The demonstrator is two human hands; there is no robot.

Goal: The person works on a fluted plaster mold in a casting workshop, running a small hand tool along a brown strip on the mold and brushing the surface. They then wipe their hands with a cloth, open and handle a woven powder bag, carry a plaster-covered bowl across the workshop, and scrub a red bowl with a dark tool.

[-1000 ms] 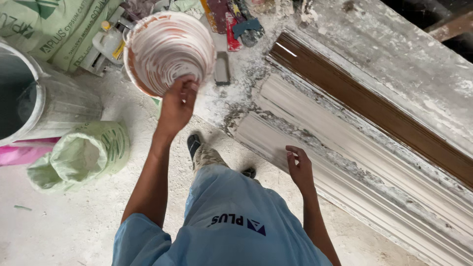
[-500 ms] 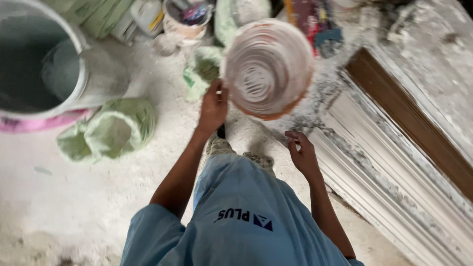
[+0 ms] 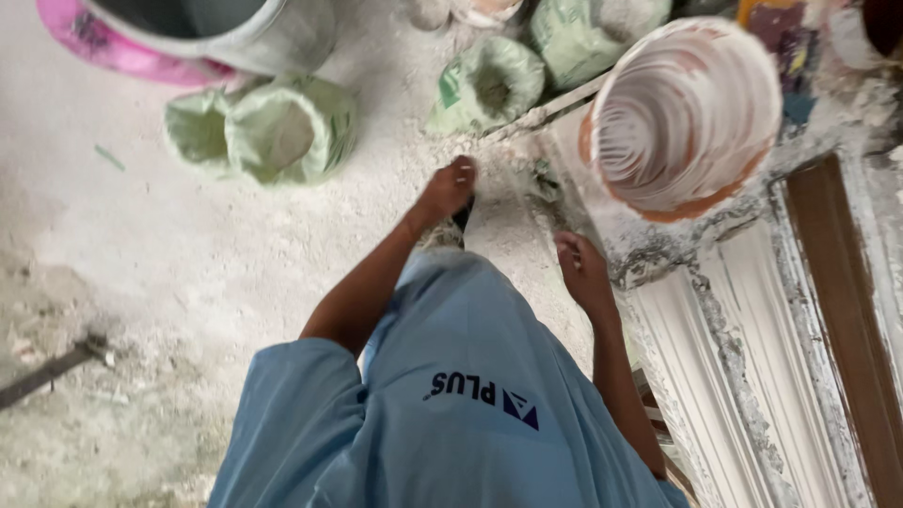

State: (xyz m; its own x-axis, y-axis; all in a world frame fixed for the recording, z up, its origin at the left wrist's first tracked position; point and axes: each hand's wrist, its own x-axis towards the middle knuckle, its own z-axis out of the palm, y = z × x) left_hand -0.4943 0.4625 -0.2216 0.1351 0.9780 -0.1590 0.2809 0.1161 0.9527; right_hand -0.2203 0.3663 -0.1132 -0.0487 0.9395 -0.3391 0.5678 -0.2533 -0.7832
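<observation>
Dusty white floor [image 3: 141, 282] is lying under both empty hands; left hand [image 3: 449, 188] fingers curled, right hand [image 3: 581, 273] fingers loosely together, bucket [image 3: 687, 113] blurring nearby.

Open dusty floor [image 3: 141, 282] is lying free to the left of the left hand [image 3: 450, 188], while ahead of it two green sacks [image 3: 273, 132] and a third sack [image 3: 489, 85] are crowding the way toward the grey tub [image 3: 254, 28]. The right hand [image 3: 581, 273] is hanging just beside the crusted bench edge [image 3: 658, 254], where the plaster-streaked bucket [image 3: 682, 118] is blocking the room above it, and the white moulding [image 3: 743, 376] is filling the right side
</observation>
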